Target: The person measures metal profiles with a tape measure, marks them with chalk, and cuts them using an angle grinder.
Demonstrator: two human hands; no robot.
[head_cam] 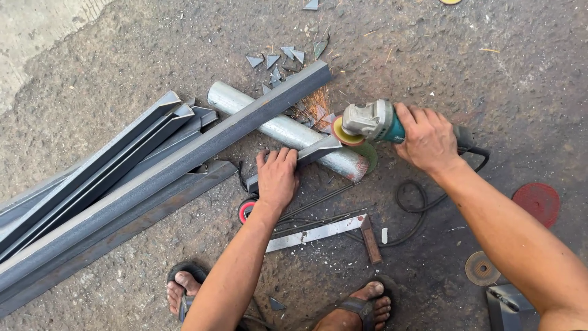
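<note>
Hold the short angle-iron piece (318,149) firmly down on the steel pipe (288,130), because probably only this pressure stops it from rolling or chattering under the disc. Press with the left hand (277,178) as seen here: palm down, fingers close together and curled over the upper edge of the piece, just on the near side of the pipe. Better not to slide these fingers toward the cutting end; judging by the view, not much room is there.

Grip the angle grinder (373,121) with the whole right hand (429,138), wrapped closed around the teal body, to the right of the pipe. Bring the grinding disc (346,136) to the tip of the piece where it sticks out past the pipe, at a steady angle and with light pressure, not forcing. Direct the sparks (312,107) away over the pipe, toward the triangular offcuts (275,61) beyond it, never toward the sandalled feet (361,306) on the near side. Mind also the black cord (416,202), looped on the floor right of the pipe and near the disc.

For the position: look for the piece across the pipe's near end, under the left hand at one end and touching the disc at the other, so between both hands. Note the long angle-iron bar (184,160) lying over the pipe's far part, and the steel square (324,232) on the floor on the near side of the pipe.
</note>
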